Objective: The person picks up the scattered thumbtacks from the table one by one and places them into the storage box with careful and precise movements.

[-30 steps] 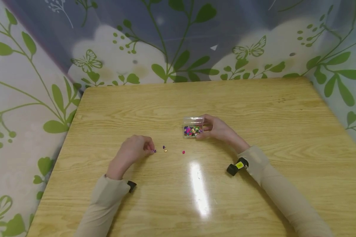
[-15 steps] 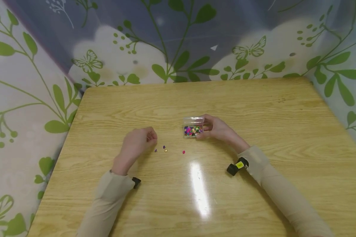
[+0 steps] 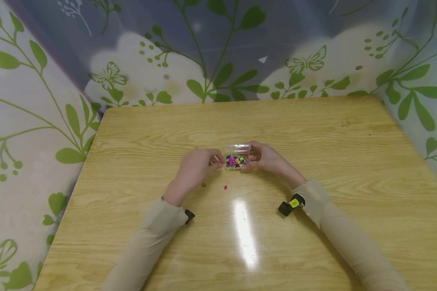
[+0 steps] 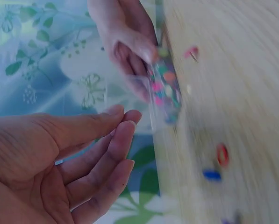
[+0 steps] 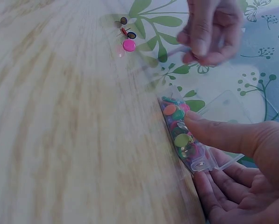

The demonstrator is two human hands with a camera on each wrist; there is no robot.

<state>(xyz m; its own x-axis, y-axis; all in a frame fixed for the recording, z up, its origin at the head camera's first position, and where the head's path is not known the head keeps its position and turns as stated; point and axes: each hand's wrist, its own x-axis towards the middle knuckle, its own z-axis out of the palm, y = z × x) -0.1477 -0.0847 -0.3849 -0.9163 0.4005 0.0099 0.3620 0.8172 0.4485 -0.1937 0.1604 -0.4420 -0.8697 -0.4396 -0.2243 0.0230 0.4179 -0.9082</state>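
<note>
My right hand (image 3: 271,159) grips a small clear plastic box (image 3: 238,148) by its right side, thumb at the front. Its hinged lid stands up, and many colourful thumbtacks (image 5: 171,110) fill it. Just left of the box is my left hand (image 3: 196,165), thumb and index fingertips close together, other fingers loosely bent. Nothing shows between those fingertips in the left wrist view. On the table lie a pink thumbtack (image 3: 225,187) and a gold-coloured thumbtack (image 3: 203,184). The left hand hides the purple thumbtacks from the head view; the left wrist view shows one as blue (image 4: 211,175).
A wooden table (image 3: 298,125) carries everything, with a bright light reflection near its middle. Leaf-and-butterfly patterned walls (image 3: 145,72) border its back and both sides. Black wrist cameras (image 3: 286,208) sit on both beige sleeves.
My left hand has left a purple thumbtack on the table, lifted off and moved right to beside the box. The right hand and the box have stayed in place.
</note>
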